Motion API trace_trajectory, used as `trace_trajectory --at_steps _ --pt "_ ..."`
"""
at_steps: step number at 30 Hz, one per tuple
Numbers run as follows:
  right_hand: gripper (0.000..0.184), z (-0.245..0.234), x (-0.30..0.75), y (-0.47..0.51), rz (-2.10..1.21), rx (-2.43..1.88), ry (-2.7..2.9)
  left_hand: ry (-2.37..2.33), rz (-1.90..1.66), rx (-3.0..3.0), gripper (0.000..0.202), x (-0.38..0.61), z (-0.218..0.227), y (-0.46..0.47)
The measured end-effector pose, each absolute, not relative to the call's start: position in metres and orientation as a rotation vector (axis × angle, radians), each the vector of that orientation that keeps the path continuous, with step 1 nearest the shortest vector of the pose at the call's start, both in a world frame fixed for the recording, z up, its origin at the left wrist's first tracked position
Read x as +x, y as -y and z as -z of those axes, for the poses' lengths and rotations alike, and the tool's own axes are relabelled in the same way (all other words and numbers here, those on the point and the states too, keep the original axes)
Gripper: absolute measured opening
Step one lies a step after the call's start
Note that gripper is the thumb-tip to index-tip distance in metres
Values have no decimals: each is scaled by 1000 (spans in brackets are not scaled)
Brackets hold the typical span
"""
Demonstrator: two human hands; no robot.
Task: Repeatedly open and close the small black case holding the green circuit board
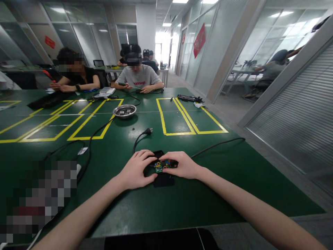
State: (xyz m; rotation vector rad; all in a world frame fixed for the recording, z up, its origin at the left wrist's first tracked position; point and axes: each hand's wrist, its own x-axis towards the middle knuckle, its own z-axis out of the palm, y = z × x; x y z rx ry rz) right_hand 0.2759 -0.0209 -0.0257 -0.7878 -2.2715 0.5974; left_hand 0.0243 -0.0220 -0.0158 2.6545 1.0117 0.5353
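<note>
A shallow metal bowl stands on the green table, with small metal parts inside. Nearer to the wearer than the bowl and to its right, a small circuit board with colored components sits between the person's two hands. The right hand pinches it between thumb and forefinger, on the side farther right of the bowl. The left hand curves around its other side, thumb and forefinger parted; whether these fingertips press on it, I cannot tell. A flat black piece lies just beneath, on the side farther from the bowl. Between the bowl and the hands, a black power plug lies on its cord. Right of the bowl are yellow tape outlines, with a black object near their far end. Beyond the bowl sits a person in a gray shirt, holding a tool in one hand.
</note>
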Motion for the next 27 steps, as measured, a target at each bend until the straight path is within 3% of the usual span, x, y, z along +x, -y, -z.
trace_trajectory --at_steps 4,8,12,16,27 --pt "25 28 276 17 -443 -709 2322 -1005 -588 2615 39 25 22 20" --pt "32 22 294 10 -521 -770 2355 -973 -642 2598 40 26 24 20" --pt "13 23 311 3 -583 -863 2439 -917 -768 2582 34 23 19 19" --pt "12 32 306 2 -528 -884 2424 -913 -802 2540 21 17 14 18" --pt "8 35 291 6 -228 -832 2541 -892 -673 2534 27 21 13 18"
